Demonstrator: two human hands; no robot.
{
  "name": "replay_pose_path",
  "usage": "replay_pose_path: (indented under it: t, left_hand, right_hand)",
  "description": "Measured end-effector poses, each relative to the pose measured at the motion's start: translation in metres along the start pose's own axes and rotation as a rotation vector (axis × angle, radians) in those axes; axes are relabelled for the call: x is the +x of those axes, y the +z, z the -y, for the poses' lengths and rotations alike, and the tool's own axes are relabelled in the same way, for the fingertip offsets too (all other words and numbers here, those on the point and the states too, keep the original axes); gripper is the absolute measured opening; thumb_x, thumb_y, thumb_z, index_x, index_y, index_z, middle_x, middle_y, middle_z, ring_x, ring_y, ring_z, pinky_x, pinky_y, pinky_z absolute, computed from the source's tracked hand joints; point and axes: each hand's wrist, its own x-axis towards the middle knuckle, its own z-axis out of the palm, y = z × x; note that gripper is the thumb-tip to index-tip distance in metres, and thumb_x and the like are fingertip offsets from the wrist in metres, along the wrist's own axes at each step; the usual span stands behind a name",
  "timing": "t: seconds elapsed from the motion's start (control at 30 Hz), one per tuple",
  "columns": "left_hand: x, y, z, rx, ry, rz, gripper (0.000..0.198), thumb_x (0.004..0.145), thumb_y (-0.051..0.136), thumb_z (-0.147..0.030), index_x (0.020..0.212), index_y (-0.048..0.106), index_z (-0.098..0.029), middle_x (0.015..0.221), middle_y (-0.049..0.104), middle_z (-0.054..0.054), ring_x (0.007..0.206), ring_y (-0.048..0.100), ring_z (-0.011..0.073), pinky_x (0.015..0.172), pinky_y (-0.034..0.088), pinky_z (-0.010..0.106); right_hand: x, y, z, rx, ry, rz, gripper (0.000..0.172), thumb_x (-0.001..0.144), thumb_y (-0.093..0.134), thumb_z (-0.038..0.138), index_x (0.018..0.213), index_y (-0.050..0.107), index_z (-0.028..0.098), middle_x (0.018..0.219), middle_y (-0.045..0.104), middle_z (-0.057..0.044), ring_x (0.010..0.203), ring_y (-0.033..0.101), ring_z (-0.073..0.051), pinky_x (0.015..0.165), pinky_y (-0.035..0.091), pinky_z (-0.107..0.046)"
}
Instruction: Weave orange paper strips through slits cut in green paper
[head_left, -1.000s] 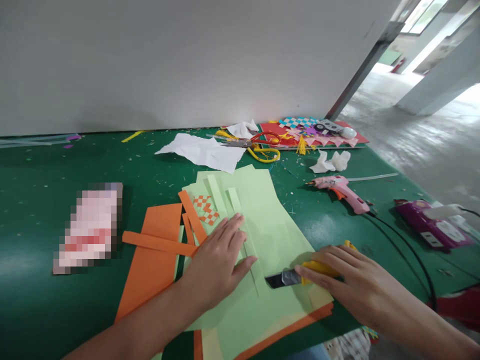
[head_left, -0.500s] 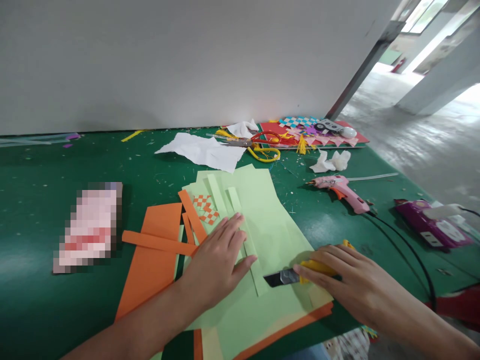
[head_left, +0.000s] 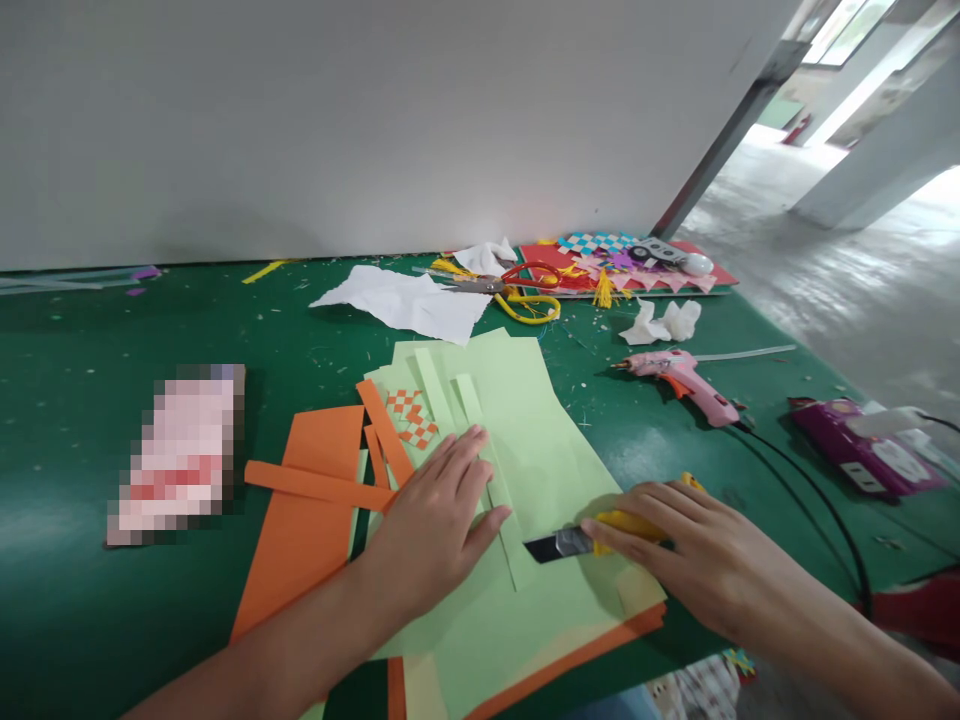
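Closed around a yellow utility knife [head_left: 574,543], the right hand [head_left: 679,545] has its grip at the 4 o'clock part of a stack of pale green paper [head_left: 562,440]. The blade points to 9 o'clock, just beside a narrow green strip [head_left: 506,540]; whether it touches paper, I cannot tell. The left hand [head_left: 450,500] lies flat, pinching nothing, fingers together and thumb apart, over the strip and stack. Small orange-and-white woven pieces [head_left: 418,432] rest near its fingertips, at 11 o'clock. Beyond the stack, orange sheets [head_left: 289,550] lie at 9 o'clock, torn white paper [head_left: 405,305] at 11, scissors [head_left: 529,317] at 12, a pink glue gun [head_left: 709,395] at 2 and a purple power strip [head_left: 862,465] at 3, all on a green table [head_left: 75,340].
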Motion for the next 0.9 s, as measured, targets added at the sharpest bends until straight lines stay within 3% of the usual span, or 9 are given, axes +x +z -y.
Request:
replay_pose_path:
  t: [0.9]
  left_hand:
    - [0.0004, 0.001, 0.0006, 0.015, 0.01, -0.003, 0.025, 0.097, 0.041, -0.038, 0.099, 0.053, -0.016, 0.138, 0.05, 0.018, 0.134, 0.04, 0.0295, 0.105, 0.043, 0.05]
  right_hand:
    - [-0.0002, -0.0024, 0.0022, 0.034, 0.039, 0.04, 0.046, 0.092, 0.04, 0.008, 0.133, 0.052, 0.026, 0.103, 0.062, -0.01, 0.089, 0.058, -0.023, 0.076, 0.046, -0.037]
